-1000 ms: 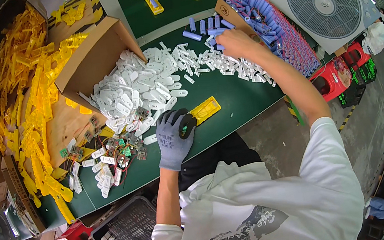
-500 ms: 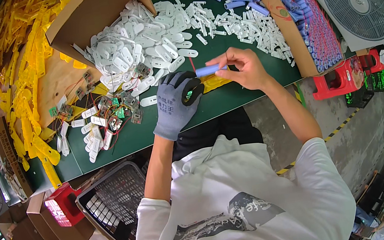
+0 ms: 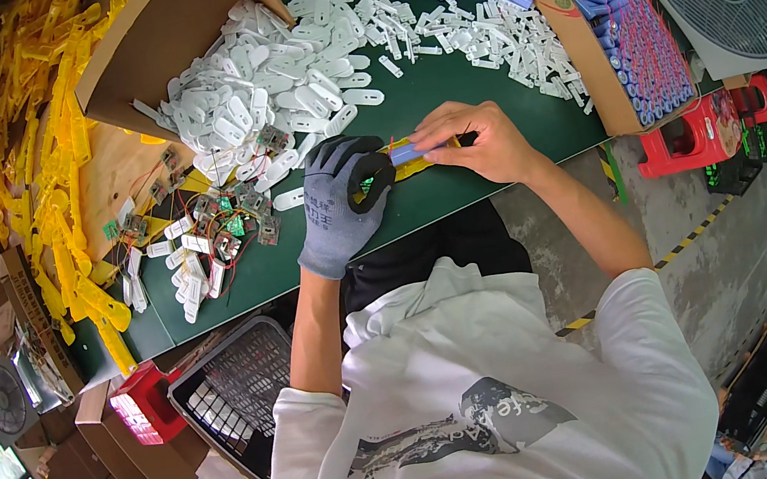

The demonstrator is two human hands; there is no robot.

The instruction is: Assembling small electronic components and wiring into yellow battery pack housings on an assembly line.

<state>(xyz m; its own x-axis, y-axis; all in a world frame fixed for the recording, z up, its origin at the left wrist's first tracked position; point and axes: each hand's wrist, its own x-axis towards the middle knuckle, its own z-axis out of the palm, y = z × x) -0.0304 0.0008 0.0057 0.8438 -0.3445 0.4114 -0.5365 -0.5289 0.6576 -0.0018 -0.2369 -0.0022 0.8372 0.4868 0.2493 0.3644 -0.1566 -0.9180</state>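
Your left hand (image 3: pixel 338 209), in the grey glove, is clamped around a yellow housing (image 3: pixel 412 166) with something black at its near end, pinning it low over the green tabletop (image 3: pixel 443 108). Your bare right hand (image 3: pixel 479 140) pinches a blue cylindrical cell (image 3: pixel 406 150) at its right end and lays it along the housing, just past the gloved fingertips.

Here's the fine part: hold the housing dead level and brace that left wrist on the tabletop so nothing rocks. Line the cell up parallel with the slot before you press. If it goes in tilted it will likely jam. I can't tell from here which end faces which way, so check the polarity yourself. Press with the thumb along the cell's length, not at one tip.

Around you, the heap of white plastic parts (image 3: pixel 278 95) lies beyond your left hand, the small circuit boards (image 3: pixel 224 224) with wires sit to its left, and the box of blue cells (image 3: pixel 617 28) stands at your right, near enough to reach. The loose white pieces (image 3: pixel 491 34) are close to your right hand, so mind them.
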